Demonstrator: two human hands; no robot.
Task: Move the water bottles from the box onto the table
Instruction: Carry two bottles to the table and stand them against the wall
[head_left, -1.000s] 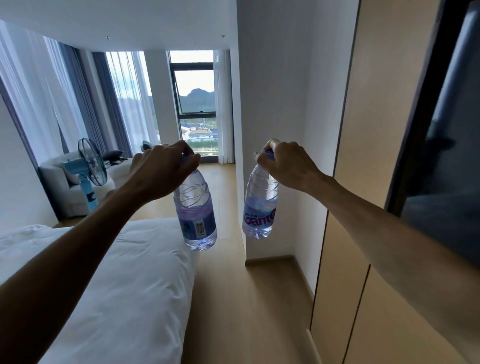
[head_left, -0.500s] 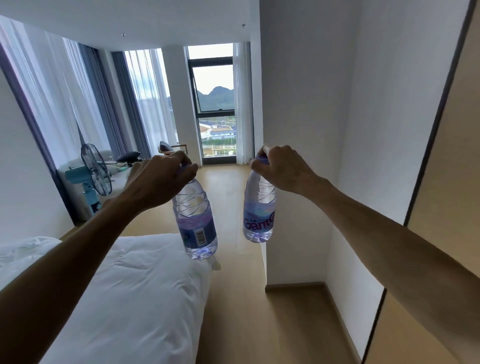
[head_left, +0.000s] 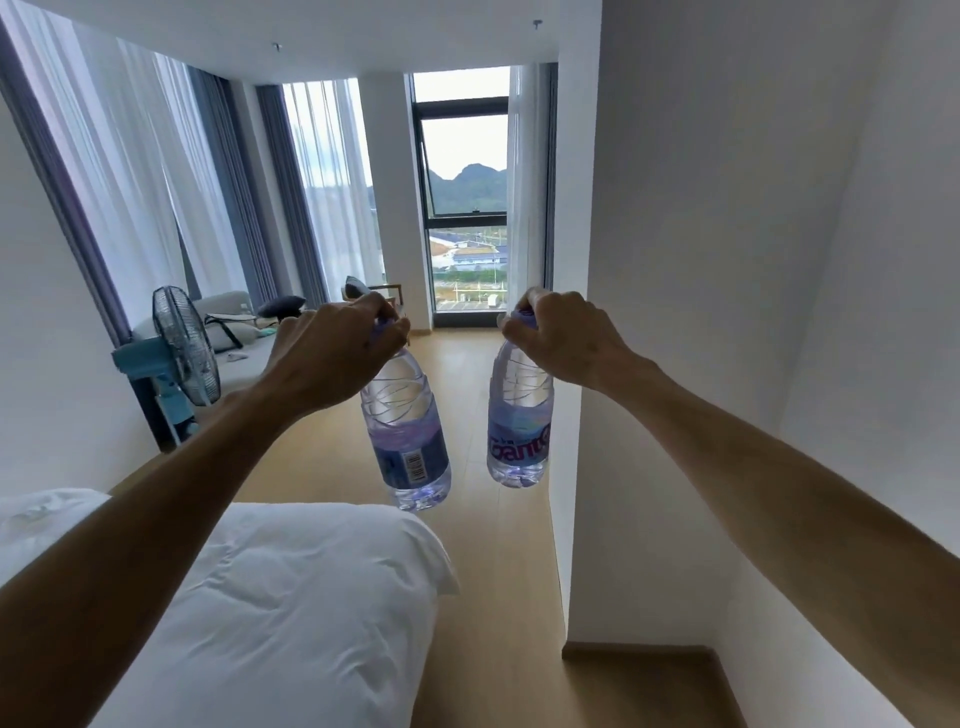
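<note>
The left hand (head_left: 332, 353) still holds the clear plastic water bottle with the barcode label (head_left: 408, 441) by its cap, grip closed tight around the top. The right hand (head_left: 563, 345) holds the clear plastic water bottle with the purple label (head_left: 519, 426) the same way. Both bottles hang in the air over the wooden floor (head_left: 478, 364), right of the white bed (head_left: 291, 613). The view has turned left: the tan panels are gone, more room shows. No surface is in sight yet, so the carrying probably goes on.
</note>
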